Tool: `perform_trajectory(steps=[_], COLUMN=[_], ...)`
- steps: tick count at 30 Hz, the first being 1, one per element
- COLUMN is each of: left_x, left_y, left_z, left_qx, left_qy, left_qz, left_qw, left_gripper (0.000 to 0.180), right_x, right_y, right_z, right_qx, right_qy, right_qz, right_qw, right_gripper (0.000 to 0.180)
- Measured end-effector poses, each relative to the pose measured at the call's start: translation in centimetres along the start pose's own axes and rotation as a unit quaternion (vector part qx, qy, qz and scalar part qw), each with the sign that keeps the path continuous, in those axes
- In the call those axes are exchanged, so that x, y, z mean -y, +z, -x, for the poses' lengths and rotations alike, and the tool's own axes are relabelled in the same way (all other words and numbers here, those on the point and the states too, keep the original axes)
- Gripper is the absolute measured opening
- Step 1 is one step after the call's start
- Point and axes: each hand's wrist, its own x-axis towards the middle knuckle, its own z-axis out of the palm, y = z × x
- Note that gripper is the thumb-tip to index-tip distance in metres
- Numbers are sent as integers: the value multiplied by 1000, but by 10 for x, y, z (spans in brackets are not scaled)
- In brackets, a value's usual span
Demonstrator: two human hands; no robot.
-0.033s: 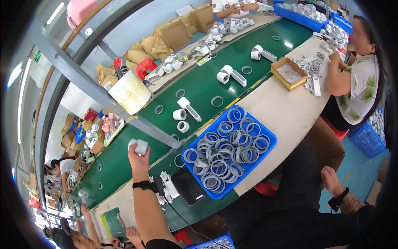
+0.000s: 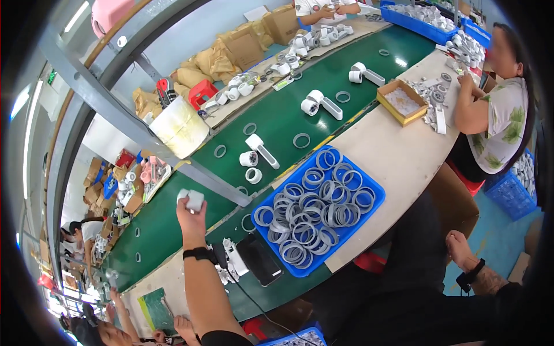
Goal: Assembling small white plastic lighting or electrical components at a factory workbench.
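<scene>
My left hand (image 2: 191, 221) is raised over the near edge of the green conveyor belt (image 2: 190, 248), its fingers closed round a white plastic part (image 2: 194, 200). The part looks rounded and its exact kind does not show. My right hand (image 2: 458, 248) hangs low at the right, away from the table, with its fingers curled and nothing visible in them. Between my arms a blue tray (image 2: 378, 199) holds many grey rings (image 2: 304, 232). Beyond it on the belt lie a white handheld fan body (image 2: 262, 151), a white cylindrical housing (image 2: 253, 175) and loose grey rings (image 2: 301, 140).
A black phone (image 2: 258, 260) and white plastic pieces (image 2: 234, 258) lie left of the tray. A grey metal post (image 2: 216, 185) slants down beside my left hand. A co-worker (image 2: 499, 115) sits at the right near a yellow-edged box (image 2: 404, 120); others work farther off.
The fan bodies and rings on the belt have shifted very slightly left. My left hand, with the white plastic part, has moved a little up and left. My right hand stays put.
</scene>
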Motion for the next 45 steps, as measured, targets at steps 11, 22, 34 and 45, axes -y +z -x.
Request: perform_trajectory(steps=[11, 22, 34, 45], left_x=[23, 49, 128, 182], left_y=[4, -34, 195, 179], left_z=[-78, -72, 38, -91], left_qx=[17, -80, 258, -52], left_qy=[57, 222, 256, 111], left_qz=[-120, -585, -517, -715], left_qw=[991, 776, 775, 688], left_gripper=[47, 44, 27, 68], right_x=[70, 71, 63, 61], right_y=[80, 85, 51, 1], right_z=[-43, -81, -109, -101], right_qx=[-1, -2, 11, 55], right_qy=[-212, -245, -259, -307], right_qz=[268, 282, 250, 175], right_qw=[940, 928, 933, 934], right_gripper=[18, 19, 13, 12])
